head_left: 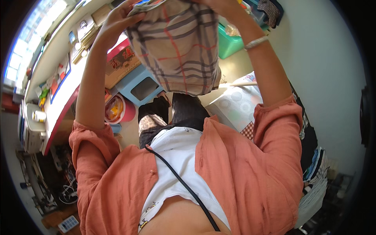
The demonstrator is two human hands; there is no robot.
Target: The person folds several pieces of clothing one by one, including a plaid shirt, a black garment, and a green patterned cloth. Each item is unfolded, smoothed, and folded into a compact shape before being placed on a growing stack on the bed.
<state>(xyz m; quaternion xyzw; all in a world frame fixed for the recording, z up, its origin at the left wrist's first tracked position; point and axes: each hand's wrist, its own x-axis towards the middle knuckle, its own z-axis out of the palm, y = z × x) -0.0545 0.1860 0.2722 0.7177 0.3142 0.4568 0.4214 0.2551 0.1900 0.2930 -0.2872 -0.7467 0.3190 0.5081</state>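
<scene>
A beige plaid cloth bag (179,50) with dark and red stripes hangs in front of me at the top of the view. My left hand (123,17) grips its upper left edge, thumb across the near side. Beside that thumb, something shiny with blue on it (147,3) shows at the bag's mouth. My right hand (218,7) holds the upper right edge; its fingers are partly cut off by the picture's rim. The bag's lower end hangs above my feet, and its far side is hidden.
Left of the bag are a printed cardboard box (123,63), a light blue plastic stool (139,83) and a pink bin (127,110) with a bag in it. A cluttered desk (69,102) runs along the left. At right are a green plastic box (230,44) and a dotted cover (236,101).
</scene>
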